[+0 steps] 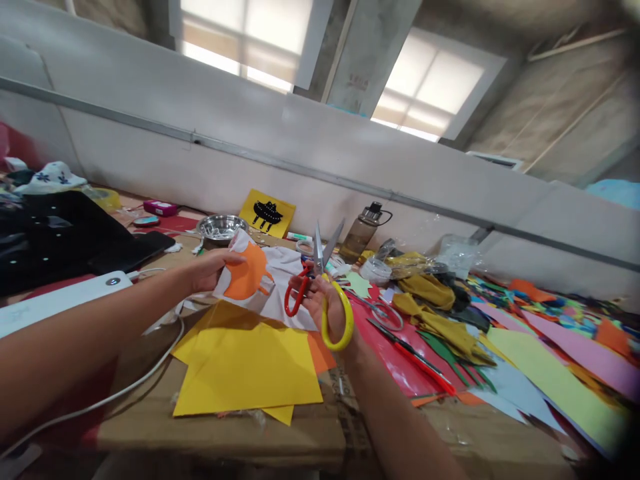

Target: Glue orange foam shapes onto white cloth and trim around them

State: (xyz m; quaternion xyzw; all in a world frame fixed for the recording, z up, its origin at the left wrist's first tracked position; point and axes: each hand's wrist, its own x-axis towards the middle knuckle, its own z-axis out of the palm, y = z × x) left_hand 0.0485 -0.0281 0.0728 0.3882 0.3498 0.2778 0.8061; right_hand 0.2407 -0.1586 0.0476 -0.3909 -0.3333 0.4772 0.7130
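Note:
My left hand [213, 268] is closed on the edge of an orange cutout [245, 272], which lies against white cloth or paper [290, 301]. In my right hand [323, 300] is a pair of scissors [319, 250], one handle loop red and the other yellow. The scissor blades point up and stand apart, with nothing between them. Below both hands, yellow sheets [250, 363] lie overlapping on the cardboard-covered table, and an orange sheet [321, 353] shows from under their right side.
A metal bowl [220, 229] and a yellow card [280, 212] with a black shape stand behind. To the right are a bottle [361, 233], red-black scissors [415, 357], mustard cloth [440, 320] and coloured sheets [550, 373]. A white device [65, 300] with a cable lies left.

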